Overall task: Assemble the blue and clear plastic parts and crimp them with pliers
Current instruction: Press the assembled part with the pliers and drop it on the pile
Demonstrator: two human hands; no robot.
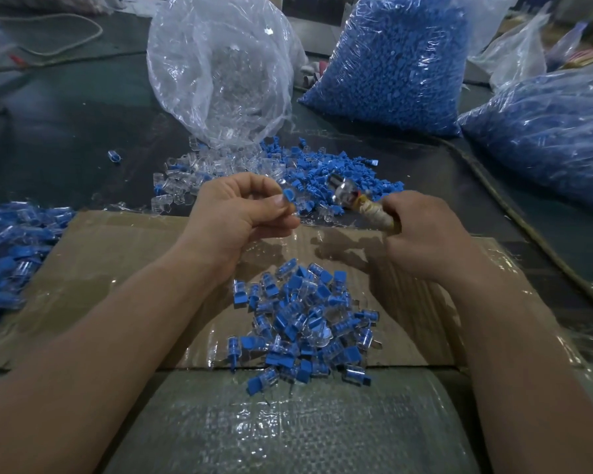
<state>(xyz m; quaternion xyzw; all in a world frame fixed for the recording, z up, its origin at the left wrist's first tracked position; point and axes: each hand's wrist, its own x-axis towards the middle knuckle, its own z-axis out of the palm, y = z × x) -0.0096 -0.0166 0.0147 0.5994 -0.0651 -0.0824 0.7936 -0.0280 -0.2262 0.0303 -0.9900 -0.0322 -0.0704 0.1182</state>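
Left hand (240,213) pinches one blue-and-clear part (288,196) over the far edge of the cardboard (117,254); right hand (421,230) grips the pliers (360,201) (handles tape-wrapped), head near it. Crimping looks the step in hand: next, the jaws must straddle the part squarely.

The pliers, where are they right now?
In the head view, right of centre: the right hand grips the pliers by their wrapped handle, their metal tip over the loose blue parts just beyond the cardboard sheet.
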